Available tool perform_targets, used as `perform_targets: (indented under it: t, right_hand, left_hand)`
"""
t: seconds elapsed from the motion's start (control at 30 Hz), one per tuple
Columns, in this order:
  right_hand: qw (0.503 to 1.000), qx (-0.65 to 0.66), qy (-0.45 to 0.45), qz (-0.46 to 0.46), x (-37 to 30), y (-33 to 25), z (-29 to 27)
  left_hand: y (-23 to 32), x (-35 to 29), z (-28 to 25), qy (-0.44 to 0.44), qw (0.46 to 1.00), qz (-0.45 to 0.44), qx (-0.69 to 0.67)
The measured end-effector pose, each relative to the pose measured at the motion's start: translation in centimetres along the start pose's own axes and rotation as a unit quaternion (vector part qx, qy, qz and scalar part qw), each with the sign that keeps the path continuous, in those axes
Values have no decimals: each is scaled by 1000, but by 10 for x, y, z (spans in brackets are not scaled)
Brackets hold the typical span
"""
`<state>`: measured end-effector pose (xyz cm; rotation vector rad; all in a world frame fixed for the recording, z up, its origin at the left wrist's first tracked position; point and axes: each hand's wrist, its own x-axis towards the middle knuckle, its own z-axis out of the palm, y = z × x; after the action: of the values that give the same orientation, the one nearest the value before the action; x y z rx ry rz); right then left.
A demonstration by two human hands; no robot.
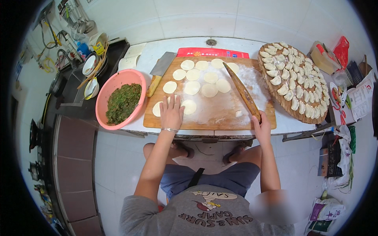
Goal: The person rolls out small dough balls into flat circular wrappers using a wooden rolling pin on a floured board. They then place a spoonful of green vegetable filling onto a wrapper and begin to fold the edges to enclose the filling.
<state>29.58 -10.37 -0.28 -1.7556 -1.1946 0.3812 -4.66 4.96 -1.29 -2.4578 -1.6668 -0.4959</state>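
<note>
My left hand (171, 114) lies flat with fingers spread at the near left of the floured wooden board (220, 124). Its fingers cover something pale, with a round dough wrapper (189, 107) close on their right and another on their left. Several more wrappers (191, 87) are laid out toward the far side. In my right hand (263, 126) is the near end of a tapered wooden rolling pin (243, 92), which slants away to the far left across the board. Left of the pin's near part sits a small lump of dough (238, 113).
Left of the board stands a pink bowl (103, 114) of chopped green filling, with a cleaver (163, 65) beside it. A round board (271, 80) full of folded dumplings stands on the right. Dishes (90, 65) and chopsticks rest on the dark counter at far left.
</note>
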Motion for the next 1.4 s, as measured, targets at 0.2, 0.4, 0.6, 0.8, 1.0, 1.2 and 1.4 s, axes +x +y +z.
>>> perform_targets:
  t: [0.2, 0.4, 0.6, 0.8, 1.0, 1.2, 1.4]
  right_hand:
    - [997, -47, 36, -42, 13, 2, -2]
    - [996, -43, 48, -63, 15, 1, -2]
    - [996, -34, 45, -64, 3, -7, -2]
    - [998, -34, 29, -53, 0, -7, -1]
    - [997, -34, 19, -59, 4, -8, 5]
    - [995, -59, -2, -76, 18, -14, 19]
    - [997, -66, -23, -40, 21, -7, 21]
  left_hand:
    - [21, -6, 5, -62, 993, 69, -75]
    - [87, 13, -11, -20, 978, 158, -136]
    - [171, 25, 5, -31, 914, 250, -319]
    - [159, 23, 23, 13, 931, 218, -292]
    - [106, 14, -17, -42, 967, 101, -231]
    - [90, 17, -18, -106, 922, 136, -347]
    - [98, 20, -21, -134, 931, 132, -313]
